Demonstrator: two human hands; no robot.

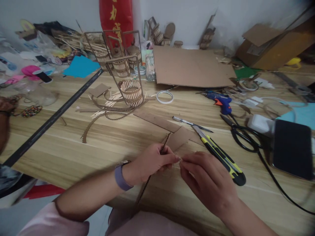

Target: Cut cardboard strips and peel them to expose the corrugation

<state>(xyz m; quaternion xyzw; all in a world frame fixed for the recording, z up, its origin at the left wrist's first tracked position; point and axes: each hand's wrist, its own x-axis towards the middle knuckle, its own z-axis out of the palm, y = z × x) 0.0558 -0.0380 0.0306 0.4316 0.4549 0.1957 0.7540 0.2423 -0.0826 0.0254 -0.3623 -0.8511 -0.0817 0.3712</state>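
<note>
My left hand [154,162], with a purple watch band at the wrist, is closed around a thin dark cardboard strip [145,188] seen edge-on. The strip runs from above the fingers down toward the table's front edge. My right hand [209,180] meets the left fingertips in a pinch; a tiny pale bit shows between them, too small to make out. Just beyond the hands lies a brown cardboard piece [178,137]. A yellow and black utility knife [221,157] rests right beside my right hand, and a pen [192,124] lies behind it.
Small stick-and-cardboard buckets [132,93] stand at the back left near curled strips [90,126]. A large cardboard sheet [192,67] lies behind. At right are a blue glue gun [221,101], scissors [243,136] and a phone [292,149]. Another person's hand [6,106] is far left.
</note>
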